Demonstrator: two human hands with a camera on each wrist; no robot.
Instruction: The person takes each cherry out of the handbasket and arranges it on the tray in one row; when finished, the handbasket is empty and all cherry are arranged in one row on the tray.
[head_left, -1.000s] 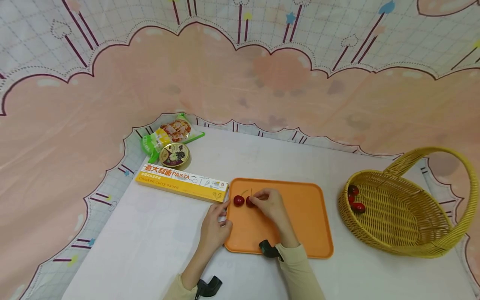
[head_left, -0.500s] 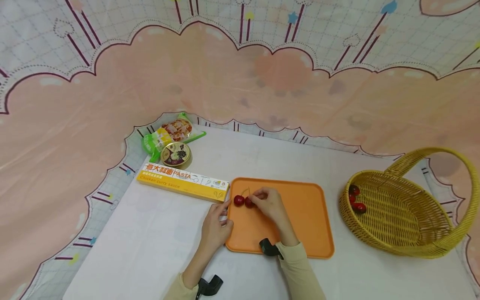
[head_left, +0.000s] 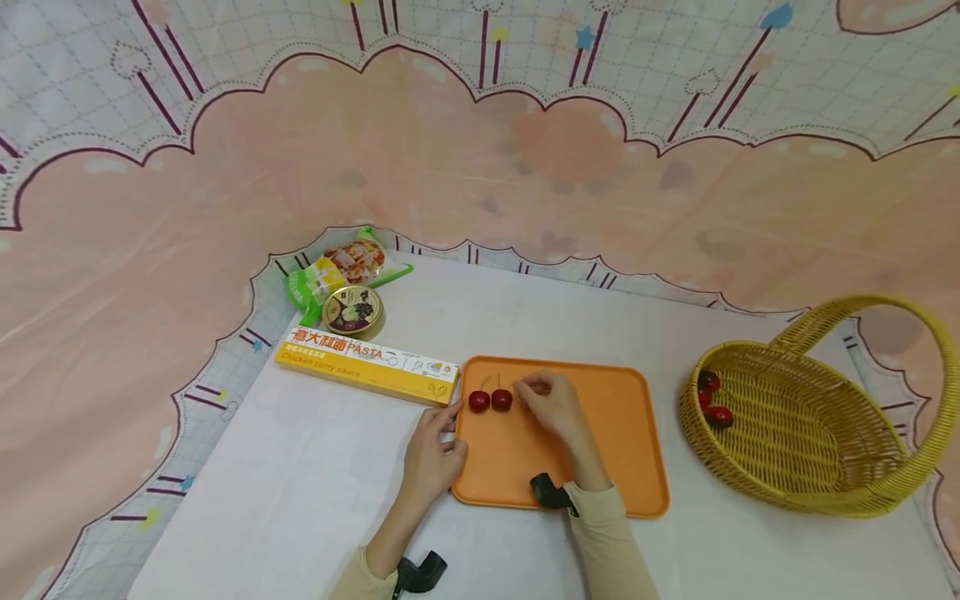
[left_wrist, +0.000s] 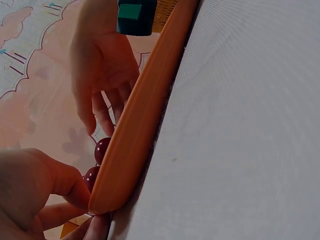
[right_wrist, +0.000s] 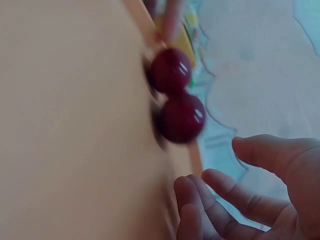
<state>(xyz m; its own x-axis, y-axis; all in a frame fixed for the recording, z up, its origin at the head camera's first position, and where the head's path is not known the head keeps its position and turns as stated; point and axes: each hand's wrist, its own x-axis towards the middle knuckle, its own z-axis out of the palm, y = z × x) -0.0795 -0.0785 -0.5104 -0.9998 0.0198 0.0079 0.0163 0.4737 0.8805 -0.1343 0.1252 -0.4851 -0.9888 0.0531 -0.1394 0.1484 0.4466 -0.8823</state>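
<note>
Two dark red cherries with thin stems lie side by side in the upper left part of the orange tray (head_left: 585,442): a left cherry (head_left: 478,402) and a right cherry (head_left: 502,400). Just right of them, over the tray, is my right hand (head_left: 553,407). In the right wrist view, a gap parts its thumb and fingers (right_wrist: 235,190), with nothing between them and the cherries apart from them. At the tray's left side my left hand (head_left: 431,454) grips the rim. The left wrist view has its thumb (left_wrist: 70,185) over the tray's edge and other fingertips lower down.
A yellow wicker basket (head_left: 795,492) with a tall handle stands at the right, several red fruits (head_left: 718,417) inside. Left of the tray lie a pasta box (head_left: 367,367), a round tin (head_left: 352,310) and a green food packet (head_left: 348,265). A patterned cloth (head_left: 480,175) hangs behind.
My right hand has let go of the right cherry and drawn back a little to the right, leaving it beside the other cherry. My left hand has stayed at the tray's rim.
</note>
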